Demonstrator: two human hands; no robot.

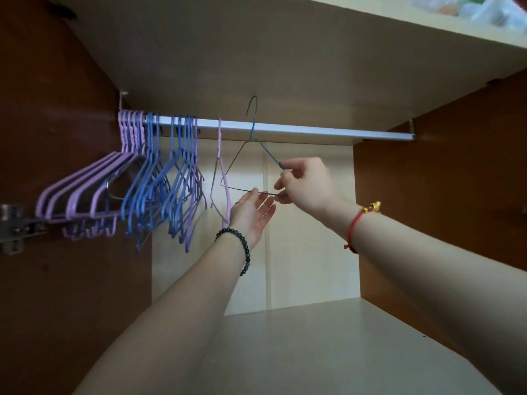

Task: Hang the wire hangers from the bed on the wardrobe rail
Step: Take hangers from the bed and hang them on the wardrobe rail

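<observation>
Wardrobe interior, brown side panels and pale back wall; a silver rail [313, 130] is fixed across the upper centre. Purple and blue hangers [148, 178] are bunched at left. One thin wire hanger [270, 154], partly blue-wrapped, is held upright at centre, hook raised above the rail, bottom bar level. It is pinched by the right hand [306, 185]. The left hand [251, 213] is spread open beneath.

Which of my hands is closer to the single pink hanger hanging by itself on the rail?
Left. The left hand is open just right of the lower end of the pink hanger; the right hand is farther right, pinching the sloping side of the wire hanger.
</observation>
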